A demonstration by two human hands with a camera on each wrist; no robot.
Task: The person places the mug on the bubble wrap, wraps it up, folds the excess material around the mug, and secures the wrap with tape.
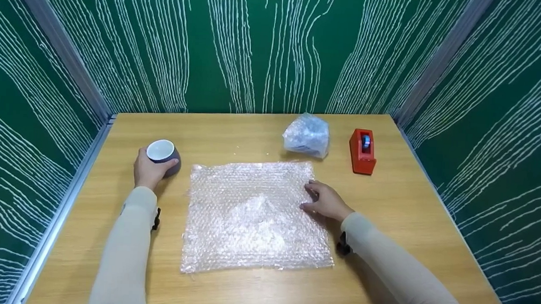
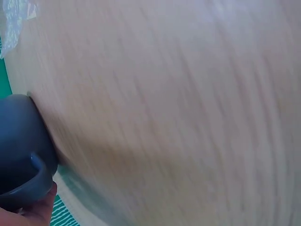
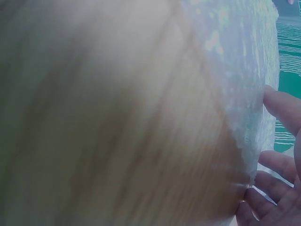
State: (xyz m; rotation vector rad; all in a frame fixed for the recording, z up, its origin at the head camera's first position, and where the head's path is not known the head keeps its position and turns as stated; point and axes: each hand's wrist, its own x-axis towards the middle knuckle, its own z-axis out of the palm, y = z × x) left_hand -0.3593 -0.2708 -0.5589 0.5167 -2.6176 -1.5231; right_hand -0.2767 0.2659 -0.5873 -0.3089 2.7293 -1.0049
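My left hand (image 1: 150, 169) grips a dark grey mug (image 1: 172, 167) with a white inside, standing at the left of the table. In the left wrist view the handle of the mug (image 2: 19, 136) shows beside my fingers. A flat, square sheet of bubble wrap (image 1: 250, 214) lies in the middle. At its right edge is my right hand (image 1: 326, 200), with thumb and fingers spread apart and the tips over the sheet. The right wrist view shows those fingers (image 3: 277, 188) along the edge of the wrap; whether they press on it I cannot tell.
A bundle wrapped in bubble wrap (image 1: 306, 136) sits at the back of the wooden table (image 1: 208, 136). Right of it stands a red tape dispenser (image 1: 362, 153). Green panels (image 1: 274, 57) with white wavy lines enclose the back and sides.
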